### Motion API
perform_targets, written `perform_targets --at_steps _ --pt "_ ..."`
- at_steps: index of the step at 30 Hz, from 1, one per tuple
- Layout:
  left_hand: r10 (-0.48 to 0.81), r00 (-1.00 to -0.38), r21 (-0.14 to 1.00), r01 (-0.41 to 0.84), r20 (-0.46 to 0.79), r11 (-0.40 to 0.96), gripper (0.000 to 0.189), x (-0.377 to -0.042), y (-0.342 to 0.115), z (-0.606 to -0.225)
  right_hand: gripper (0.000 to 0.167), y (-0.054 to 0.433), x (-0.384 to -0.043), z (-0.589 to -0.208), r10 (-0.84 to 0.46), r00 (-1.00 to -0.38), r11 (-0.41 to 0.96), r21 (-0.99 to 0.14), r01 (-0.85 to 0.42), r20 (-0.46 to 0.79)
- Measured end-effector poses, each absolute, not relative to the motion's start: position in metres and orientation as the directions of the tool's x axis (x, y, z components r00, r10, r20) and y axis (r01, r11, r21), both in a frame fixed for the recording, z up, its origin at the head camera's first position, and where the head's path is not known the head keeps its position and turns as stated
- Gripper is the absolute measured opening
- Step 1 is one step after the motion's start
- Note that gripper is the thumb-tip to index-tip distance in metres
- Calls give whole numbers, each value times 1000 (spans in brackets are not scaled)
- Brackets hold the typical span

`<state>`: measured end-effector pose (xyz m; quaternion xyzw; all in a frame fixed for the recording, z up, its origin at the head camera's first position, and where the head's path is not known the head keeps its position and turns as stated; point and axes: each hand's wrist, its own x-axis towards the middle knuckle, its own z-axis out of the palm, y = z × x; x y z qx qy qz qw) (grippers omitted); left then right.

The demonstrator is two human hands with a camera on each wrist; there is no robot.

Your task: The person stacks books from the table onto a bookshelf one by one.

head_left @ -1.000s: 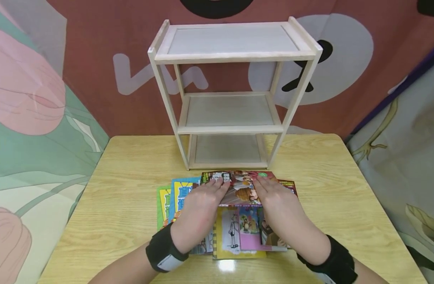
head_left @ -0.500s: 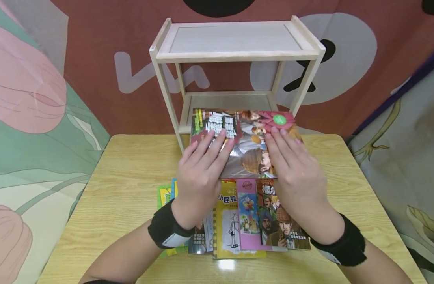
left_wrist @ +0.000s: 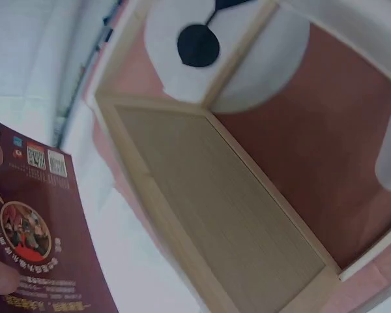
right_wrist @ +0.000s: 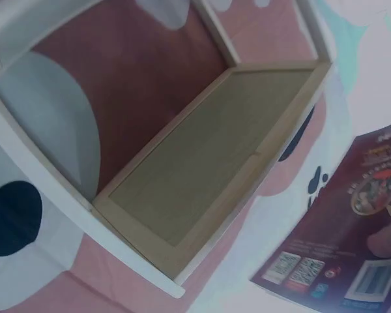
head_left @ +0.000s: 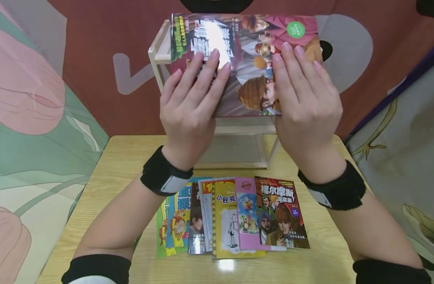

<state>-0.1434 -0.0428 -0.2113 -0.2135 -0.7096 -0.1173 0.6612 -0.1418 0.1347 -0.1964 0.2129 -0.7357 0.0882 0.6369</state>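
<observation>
A glossy comic book (head_left: 245,67) with a green round sticker on its cover is up in front of the shelf's top. My left hand (head_left: 190,108) holds its left part and my right hand (head_left: 307,102) its right part. Both hands lay their fingers on the front cover. In the left wrist view, fingertips show against the dark red back cover (left_wrist: 52,189). The right wrist view has a thumb (right_wrist: 388,238) on the same back cover near the barcode. Behind the book stands a pale wooden rack (head_left: 156,51), its top mostly hidden.
Overlapping books lie on the wooden table (head_left: 124,161) in front of the rack. Among them are a yellow book (head_left: 225,221), a pink book (head_left: 246,209), a dark red comic (head_left: 282,217) and a blue book (head_left: 181,213). The rack's middle shelf (left_wrist: 208,189) is bordered by posts.
Both hands have lifted the comic book off the other books on the table, up and forward to the height of the rack's top. The books beneath have come into view.
</observation>
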Motion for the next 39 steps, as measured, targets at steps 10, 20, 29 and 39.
perform_targets --at_steps 10,20,29,39 --pt "289 -464 -59 449 838 891 39 -169 -59 -185 38 141 -168 -168 -450 -480 866 236 -442 753" --pt "425 -590 -67 531 686 845 61 -169 -71 -166 70 152 -167 -149 -540 -664 829 187 -528 518" --pt "431 -561 3 613 707 790 59 -180 -74 -163 56 155 -179 -138 -558 -680 816 166 -554 475" --pt "377 -669 48 525 641 850 50 -206 -69 -162 61 147 -213 -134 -494 -802 863 76 -500 336"
